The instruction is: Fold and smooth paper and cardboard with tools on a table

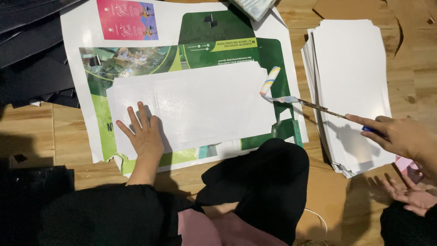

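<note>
My left hand lies flat, fingers spread, on the lower left part of a large white sheet with a wet sheen. The sheet lies on a green printed flattened carton on the wooden floor. My right hand grips the blue handle of a small paint roller. Its thin metal shaft reaches left, and the striped roller head rests at the right edge of the white sheet.
A thick stack of white sheets lies on the right under my right hand. Black boards are piled at the upper left. My black-clad knee is in front. Another person's open hand with a black sleeve rests at the lower right.
</note>
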